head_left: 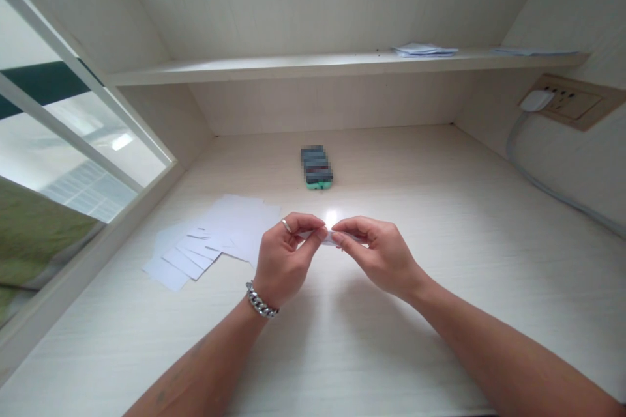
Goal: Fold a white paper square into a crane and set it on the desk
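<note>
Two pinches, one white paper piece (329,239)

Your L hand (287,255) and R hand (385,255) are nearly closed, thumb to fingers, each w/ hold of the paper piece. It spans btwn your fingertips, mostly hidden; can't tell its full shape, or whether it touches the desk (440,345) below. Your fingertips are near each other, apart.

L of the grip, a fanned spread of loose sheets (235,225) lies flat on the desk, partly behind your L hand. Just beyond the grip, approx. centered, is a dark item (317,166) w/ a green near end; its top is pixelated, so can't ID it. Farther beyond and above, the shelf (274,70) bears a paper stack (424,50) on its R side. Far R of the grip, a white plug (536,101) sits in the wall socket (581,104), w/ a grey cable (557,194) running down from it. On your L side: ring (286,225) on a finger, chain bracelet (261,301) at the wrist.
</note>
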{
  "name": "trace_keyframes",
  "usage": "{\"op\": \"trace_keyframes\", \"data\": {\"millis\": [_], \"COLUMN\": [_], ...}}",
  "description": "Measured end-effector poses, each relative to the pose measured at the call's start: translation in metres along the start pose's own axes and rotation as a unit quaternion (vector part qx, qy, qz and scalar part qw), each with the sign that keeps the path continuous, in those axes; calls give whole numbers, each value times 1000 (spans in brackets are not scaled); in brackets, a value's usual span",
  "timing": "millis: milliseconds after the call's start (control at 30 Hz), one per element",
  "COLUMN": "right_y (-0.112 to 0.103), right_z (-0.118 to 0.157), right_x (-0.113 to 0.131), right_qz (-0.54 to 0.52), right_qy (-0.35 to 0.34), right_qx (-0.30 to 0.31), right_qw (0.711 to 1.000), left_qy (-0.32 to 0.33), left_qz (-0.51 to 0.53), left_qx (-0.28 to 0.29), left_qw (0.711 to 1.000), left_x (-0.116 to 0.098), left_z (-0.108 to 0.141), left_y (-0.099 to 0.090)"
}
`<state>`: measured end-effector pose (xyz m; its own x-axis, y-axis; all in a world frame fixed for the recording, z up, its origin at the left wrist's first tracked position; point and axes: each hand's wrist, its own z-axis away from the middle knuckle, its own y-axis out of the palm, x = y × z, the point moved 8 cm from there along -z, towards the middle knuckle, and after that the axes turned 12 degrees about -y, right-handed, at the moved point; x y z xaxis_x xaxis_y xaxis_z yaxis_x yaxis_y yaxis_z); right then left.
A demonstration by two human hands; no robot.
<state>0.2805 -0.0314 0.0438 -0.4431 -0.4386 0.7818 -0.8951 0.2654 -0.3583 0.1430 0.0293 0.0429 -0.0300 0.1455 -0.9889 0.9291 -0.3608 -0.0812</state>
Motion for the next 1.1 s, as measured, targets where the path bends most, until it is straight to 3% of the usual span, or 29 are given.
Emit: {"op": "trace_keyframes", "data": {"millis": [200,433,633,1100], "right_y": [-4,-2,0,0], "right_z": [0,1,-1,0], "right_x": [-2,0,-5,-3], "right_qz": [-3,22,-22,31], "right_qy": [0,-15,16,5], "right_qx": [-13,-3,21,30], "right_qw": [1000,1000,999,999], "left_qy": [12,-12,-34,-21], "left_qz": [-8,-125,-134,-169], "left_qx": [12,27,20,12], "left_qw": [1000,992,990,985], "left_x": [0,2,6,-1], "left_z": [1,1,-2,2], "left_y": [0,5,2,4]}}
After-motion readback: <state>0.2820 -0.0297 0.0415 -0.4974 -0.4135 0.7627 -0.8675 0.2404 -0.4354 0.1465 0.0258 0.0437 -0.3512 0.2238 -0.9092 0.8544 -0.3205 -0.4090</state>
